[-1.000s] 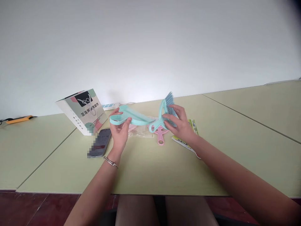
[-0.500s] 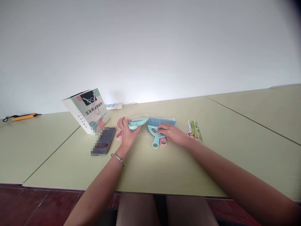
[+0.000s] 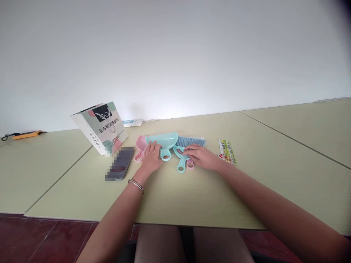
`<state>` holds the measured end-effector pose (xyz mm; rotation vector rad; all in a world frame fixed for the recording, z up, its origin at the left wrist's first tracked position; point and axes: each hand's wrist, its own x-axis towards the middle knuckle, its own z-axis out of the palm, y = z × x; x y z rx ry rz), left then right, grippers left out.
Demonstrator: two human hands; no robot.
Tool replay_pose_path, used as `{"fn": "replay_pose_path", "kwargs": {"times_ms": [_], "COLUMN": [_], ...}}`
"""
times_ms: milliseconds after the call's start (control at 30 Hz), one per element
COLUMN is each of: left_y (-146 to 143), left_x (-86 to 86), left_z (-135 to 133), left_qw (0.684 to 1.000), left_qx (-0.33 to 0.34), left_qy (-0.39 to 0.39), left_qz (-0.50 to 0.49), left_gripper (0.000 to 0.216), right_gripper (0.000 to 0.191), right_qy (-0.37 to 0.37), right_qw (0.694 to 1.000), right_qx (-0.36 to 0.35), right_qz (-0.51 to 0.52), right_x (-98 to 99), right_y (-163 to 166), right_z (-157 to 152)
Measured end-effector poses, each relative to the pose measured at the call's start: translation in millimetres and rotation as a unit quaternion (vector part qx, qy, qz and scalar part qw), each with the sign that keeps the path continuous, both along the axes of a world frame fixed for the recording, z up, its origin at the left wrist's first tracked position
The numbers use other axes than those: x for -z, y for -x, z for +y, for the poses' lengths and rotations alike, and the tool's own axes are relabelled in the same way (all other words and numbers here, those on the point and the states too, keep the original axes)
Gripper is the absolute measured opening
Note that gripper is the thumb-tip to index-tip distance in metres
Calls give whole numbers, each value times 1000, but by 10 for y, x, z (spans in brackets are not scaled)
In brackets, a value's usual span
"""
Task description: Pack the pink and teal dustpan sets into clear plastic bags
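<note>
A mint-green dustpan [image 3: 168, 140] lies face up, partly over a pink dustpan [image 3: 141, 142]. My left hand [image 3: 150, 155] is closed over the mint-green dustpan's near left edge, its fingers reaching inside the pan beside the ring-ended handle. To the right is a mint-green hand brush [image 3: 181, 159] with blue bristles [image 3: 192, 141] pointing away from me. My right hand [image 3: 201, 155] is closed on the brush head with bent fingers. From under that hand sticks out a pink ring handle [image 3: 190, 164]; the rest of it is hidden.
A paper gift bag [image 3: 106, 128] stands behind a dark phone [image 3: 124, 162] on the left. A colourful packaging card [image 3: 227, 151] lies right of my right hand. At the wall are a white power strip [image 3: 133, 123] and an orange object with a black strap [image 3: 26, 135].
My left hand has lowered the mint-green dustpan from a tilted position to lying flat, face up, beside the brush. My right hand has stayed on the brush.
</note>
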<state>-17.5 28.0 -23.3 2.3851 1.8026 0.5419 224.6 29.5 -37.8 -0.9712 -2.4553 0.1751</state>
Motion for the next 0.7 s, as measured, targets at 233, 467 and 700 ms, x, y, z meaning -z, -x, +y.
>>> {"fn": "replay_pose_path", "kwargs": {"times_ms": [233, 467, 700], "left_y": [0, 4, 4], "left_x": [-11, -21, -32], "left_z": [-22, -20, -26], "left_qw": [1000, 1000, 1000], "left_qx": [1, 2, 1], "left_qy": [4, 7, 5], "left_qz": [9, 12, 16], "left_gripper": [39, 40, 40], "right_gripper": [31, 27, 27], "right_qy": [11, 6, 35], "right_qw": [1000, 999, 998], "right_qx": [1, -1, -2], "right_qz": [23, 40, 54], "right_x": [22, 44, 21], "right_y": [9, 39, 35], "right_z": [-1, 1, -12]}}
